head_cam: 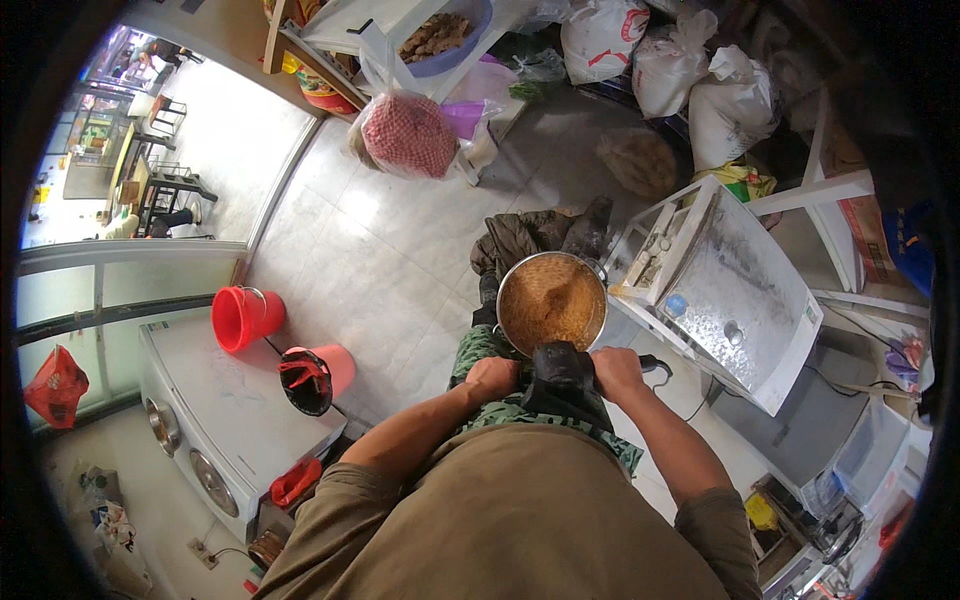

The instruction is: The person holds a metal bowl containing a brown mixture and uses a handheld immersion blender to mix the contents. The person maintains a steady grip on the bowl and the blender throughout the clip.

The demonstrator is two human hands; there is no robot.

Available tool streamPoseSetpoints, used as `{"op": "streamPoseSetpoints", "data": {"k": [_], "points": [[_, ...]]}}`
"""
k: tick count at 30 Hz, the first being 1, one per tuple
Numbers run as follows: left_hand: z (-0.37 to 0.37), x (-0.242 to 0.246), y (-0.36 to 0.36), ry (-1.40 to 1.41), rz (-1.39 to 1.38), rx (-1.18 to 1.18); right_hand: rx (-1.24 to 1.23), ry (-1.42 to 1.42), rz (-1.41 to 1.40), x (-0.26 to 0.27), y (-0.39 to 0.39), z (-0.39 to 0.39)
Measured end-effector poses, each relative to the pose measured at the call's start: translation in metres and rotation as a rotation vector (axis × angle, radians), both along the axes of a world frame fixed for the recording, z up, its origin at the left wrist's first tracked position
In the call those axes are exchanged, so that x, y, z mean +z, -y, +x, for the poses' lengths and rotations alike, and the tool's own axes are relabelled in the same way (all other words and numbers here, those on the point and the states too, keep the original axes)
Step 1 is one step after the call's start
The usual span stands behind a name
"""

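A round metal pot point(553, 304) stands in front of my legs, with a grainy orange-brown mixture inside. At its near rim is a black power tool point(559, 367), seen from above; its lower end is hidden. My left hand point(495, 376) is curled into a fist at the tool's left side, over camouflage trousers. On the other side my right hand point(617, 373) wraps around the tool's grip, and a black end sticks out beyond it. What lies inside both fists is hidden by the fingers.
A white metal cabinet point(739, 289) stands close on the right. To the left, a red bucket point(247, 319) and a pink bucket point(334, 371) sit by a white chest-like appliance point(247, 405). A bag of peanuts point(409, 135) hangs ahead; white sacks point(731, 112) are piled far right.
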State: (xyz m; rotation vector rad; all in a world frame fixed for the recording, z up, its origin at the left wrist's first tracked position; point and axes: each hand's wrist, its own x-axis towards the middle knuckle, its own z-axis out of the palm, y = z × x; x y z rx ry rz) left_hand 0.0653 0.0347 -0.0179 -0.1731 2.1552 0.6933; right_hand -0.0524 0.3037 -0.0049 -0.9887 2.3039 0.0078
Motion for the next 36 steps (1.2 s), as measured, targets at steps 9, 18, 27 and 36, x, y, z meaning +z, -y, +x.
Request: {"op": "streamPoseSetpoints", "data": {"k": [9,18,27,36], "points": [[-0.035,0.030,-0.002,-0.129,-0.084,0.036,-0.094,-0.061,-0.088,-0.011,0.009,-0.017],[-0.007,-0.008,-0.015,-0.119,0.095,-0.155,-0.117,0.024,0.030,-0.002,-0.030,0.019],[-0.027,0.062,0.011,-0.052,-0.130,0.002,-0.072,-0.084,-0.151,-0.004,0.024,-0.010],[-0.009,-0.025,-0.027,-0.176,0.100,-0.087,-0.139,-0.013,-0.008,-0.002,-0.039,0.014]]}}
